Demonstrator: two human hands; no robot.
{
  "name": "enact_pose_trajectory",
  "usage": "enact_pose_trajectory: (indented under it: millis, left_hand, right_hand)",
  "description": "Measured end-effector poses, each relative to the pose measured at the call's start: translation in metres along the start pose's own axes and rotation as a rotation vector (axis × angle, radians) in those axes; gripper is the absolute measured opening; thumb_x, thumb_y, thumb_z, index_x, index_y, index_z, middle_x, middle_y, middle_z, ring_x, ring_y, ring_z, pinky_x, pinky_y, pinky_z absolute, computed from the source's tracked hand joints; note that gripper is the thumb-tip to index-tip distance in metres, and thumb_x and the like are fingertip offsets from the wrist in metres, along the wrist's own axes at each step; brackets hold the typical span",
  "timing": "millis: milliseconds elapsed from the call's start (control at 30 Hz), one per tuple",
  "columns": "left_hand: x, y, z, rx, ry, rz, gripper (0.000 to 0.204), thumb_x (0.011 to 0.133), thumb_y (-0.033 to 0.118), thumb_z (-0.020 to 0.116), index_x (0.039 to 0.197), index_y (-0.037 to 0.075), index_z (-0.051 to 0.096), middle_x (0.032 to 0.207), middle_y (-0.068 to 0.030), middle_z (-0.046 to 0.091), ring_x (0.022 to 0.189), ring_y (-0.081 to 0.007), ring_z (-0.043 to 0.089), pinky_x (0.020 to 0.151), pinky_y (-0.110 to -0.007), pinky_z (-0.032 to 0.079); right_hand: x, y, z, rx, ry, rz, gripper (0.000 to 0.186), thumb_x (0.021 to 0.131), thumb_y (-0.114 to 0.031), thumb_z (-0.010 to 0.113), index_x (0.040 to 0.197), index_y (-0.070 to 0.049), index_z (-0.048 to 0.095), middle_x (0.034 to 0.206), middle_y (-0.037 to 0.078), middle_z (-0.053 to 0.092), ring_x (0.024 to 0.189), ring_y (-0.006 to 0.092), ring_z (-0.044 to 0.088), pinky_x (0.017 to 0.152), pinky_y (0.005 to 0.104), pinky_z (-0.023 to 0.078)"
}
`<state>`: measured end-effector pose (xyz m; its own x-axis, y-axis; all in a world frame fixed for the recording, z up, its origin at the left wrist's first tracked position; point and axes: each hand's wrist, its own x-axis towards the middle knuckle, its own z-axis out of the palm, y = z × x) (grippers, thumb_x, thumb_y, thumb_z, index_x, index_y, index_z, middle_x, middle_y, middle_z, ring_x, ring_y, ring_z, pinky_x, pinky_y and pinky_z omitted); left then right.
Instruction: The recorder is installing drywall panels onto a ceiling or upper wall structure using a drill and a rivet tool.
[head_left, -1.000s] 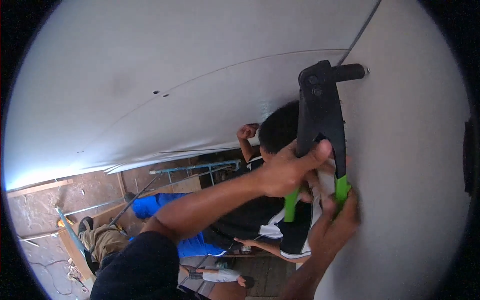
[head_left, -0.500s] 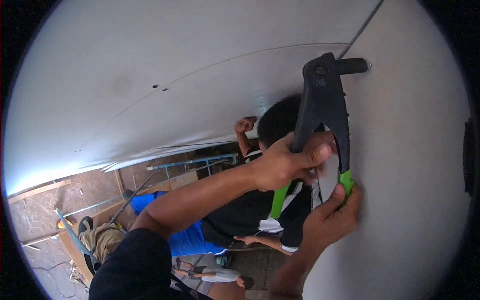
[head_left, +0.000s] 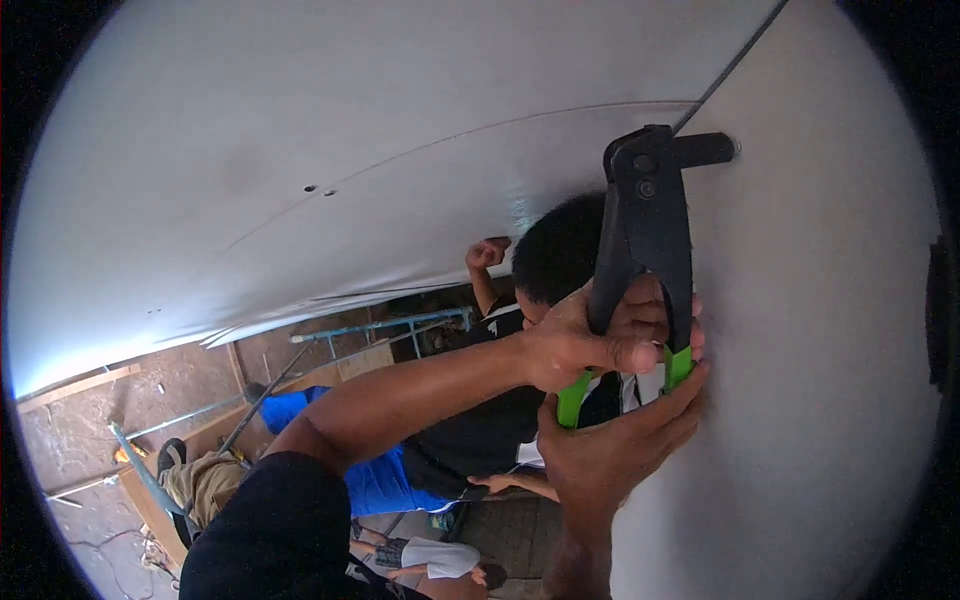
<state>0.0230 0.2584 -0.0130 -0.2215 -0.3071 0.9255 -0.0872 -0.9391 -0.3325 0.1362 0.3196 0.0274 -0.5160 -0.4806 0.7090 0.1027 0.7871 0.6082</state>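
Note:
A black hand riveter (head_left: pixel 645 215) with green grips is held upright, its nose pointing right at the white panel (head_left: pixel 820 300), near a seam. My left hand (head_left: pixel 595 340) is closed around the upper handles, thumb across them and fingertips by the right handle. Below it, my right hand (head_left: pixel 625 435) is wrapped around the green grips at the lower end of the handles. Whether the nose touches the panel, I cannot tell.
Another white surface (head_left: pixel 400 100) has two small holes and a seam. A co-worker (head_left: pixel 560 240) in black is close behind the tool, one hand raised. Blue metal scaffolding (head_left: pixel 380 328), planks, a khaki-clad person (head_left: pixel 205 485) and a person in white (head_left: pixel 440 560) are farther below.
The riveter rose, then dropped slightly. My right hand has moved from the right grip alone leftward to span both grips; my left hand's fingers now reach the right handle.

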Motion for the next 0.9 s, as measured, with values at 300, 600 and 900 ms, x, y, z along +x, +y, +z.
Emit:
enact_pose_trajectory:
  millis: [300, 600, 900]
  left_hand:
    - [0.009, -0.006, 0.004, 0.036, 0.161, 0.059, 0.042, 0.078, 0.017, 0.076, 0.11, 0.001, 0.053, 0.097, -0.0097, 0.061, 0.093, -0.0202, 0.06, 0.087, -0.035, 0.046]
    - [0.026, -0.012, 0.011, 0.41, 0.421, 0.188, 0.04, 0.078, 0.04, 0.074, 0.081, 0.002, 0.062, 0.067, -0.0023, 0.06, 0.06, -0.0125, 0.059, 0.055, -0.027, 0.049]
    - [-0.023, 0.066, 0.018, 0.52, 0.378, -0.354, 0.062, 0.082, 0.059, 0.061, 0.092, -0.002, 0.059, 0.086, -0.0092, 0.067, 0.06, -0.0111, 0.06, 0.052, -0.027, 0.05]
  right_hand:
    - [0.001, 0.014, 0.029, 0.136, 0.212, -0.024, 0.089, 0.055, -0.013, 0.077, 0.133, 0.003, 0.035, 0.123, 0.02, 0.048, 0.114, 0.0376, 0.049, 0.1, 0.0486, 0.038]
    - [0.023, 0.025, 0.05, 0.431, 0.361, 0.014, 0.044, 0.06, -0.015, 0.076, 0.097, -0.001, 0.055, 0.079, 0.01, 0.061, 0.072, 0.0276, 0.061, 0.068, 0.0368, 0.047]
    - [0.037, 0.042, 0.015, 0.418, 0.004, -0.082, 0.033, 0.089, -0.03, 0.062, 0.093, 0.002, 0.056, 0.073, 0.011, 0.056, 0.068, 0.0219, 0.054, 0.063, 0.0353, 0.043]
